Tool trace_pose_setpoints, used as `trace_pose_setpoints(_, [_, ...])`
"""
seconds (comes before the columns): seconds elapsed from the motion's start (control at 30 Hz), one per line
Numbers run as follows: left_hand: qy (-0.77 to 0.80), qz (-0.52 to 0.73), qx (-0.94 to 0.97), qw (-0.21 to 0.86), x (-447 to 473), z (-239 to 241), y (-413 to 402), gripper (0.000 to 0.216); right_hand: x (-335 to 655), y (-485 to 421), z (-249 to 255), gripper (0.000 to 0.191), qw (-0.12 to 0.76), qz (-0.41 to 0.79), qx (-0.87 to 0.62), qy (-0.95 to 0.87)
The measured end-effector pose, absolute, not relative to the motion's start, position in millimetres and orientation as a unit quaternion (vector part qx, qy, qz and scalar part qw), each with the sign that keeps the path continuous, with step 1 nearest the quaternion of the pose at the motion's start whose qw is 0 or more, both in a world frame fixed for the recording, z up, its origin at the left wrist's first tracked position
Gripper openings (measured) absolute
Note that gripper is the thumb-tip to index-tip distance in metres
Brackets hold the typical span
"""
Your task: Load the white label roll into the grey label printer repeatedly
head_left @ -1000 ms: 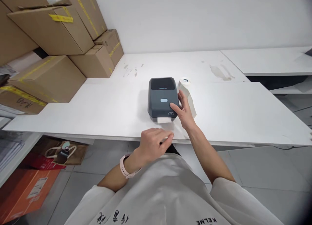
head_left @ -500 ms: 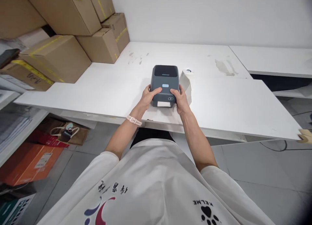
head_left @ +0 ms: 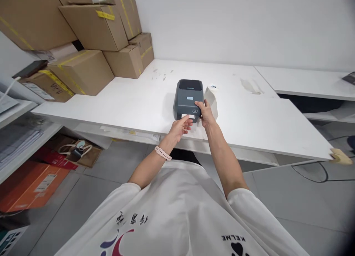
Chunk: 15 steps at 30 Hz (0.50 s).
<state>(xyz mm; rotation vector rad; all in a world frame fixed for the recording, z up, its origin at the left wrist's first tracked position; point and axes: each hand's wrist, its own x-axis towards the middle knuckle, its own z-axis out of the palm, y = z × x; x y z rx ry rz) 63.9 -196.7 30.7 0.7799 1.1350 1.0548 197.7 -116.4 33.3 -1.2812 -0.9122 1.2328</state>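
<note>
A dark grey label printer (head_left: 189, 89) sits on the white table, with a strip of white label paper (head_left: 191, 116) sticking out of its front slot. My left hand (head_left: 180, 128), a pink band on its wrist, is at that slot. Its thumb lies on the paper and its fingers curl beneath, pinching the strip. My right hand (head_left: 205, 112) grips the printer's right side, thumb on the top cover and fingers round the edge. Just behind that hand lies a length of white paper (head_left: 212, 99), partly hidden by the printer.
Cardboard boxes (head_left: 83, 71) with yellow tape are stacked on the table's left end. An orange box (head_left: 33, 185) stands low at the left. A second white table (head_left: 307, 78) adjoins at the right. Black cables (head_left: 318, 178) lie on the floor at the right.
My left hand has let go of the printer's left side and moved down and right to the label paper at the front. My right hand keeps its hold. The view has shifted slightly.
</note>
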Motion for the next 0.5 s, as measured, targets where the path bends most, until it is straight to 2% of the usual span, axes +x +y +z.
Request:
trace_pose_setpoints(0.13, [0.493, 0.531, 0.357, 0.59, 67, 38, -184, 0.021, 198, -112, 42, 0.109, 0.542, 0.501, -0.549, -0.392])
trace_pose_setpoints(0.3, [0.494, 0.534, 0.388, 0.565, 61, 28, -183, 0.025, 195, -97, 62, 0.121, 0.539, 0.462, -0.534, -0.459])
trace_pose_setpoints(0.5, [0.513, 0.499, 0.431, 0.55, 58, 15, -174, 0.031, 194, -80, 63, 0.112, 0.504, 0.39, -0.58, -0.508])
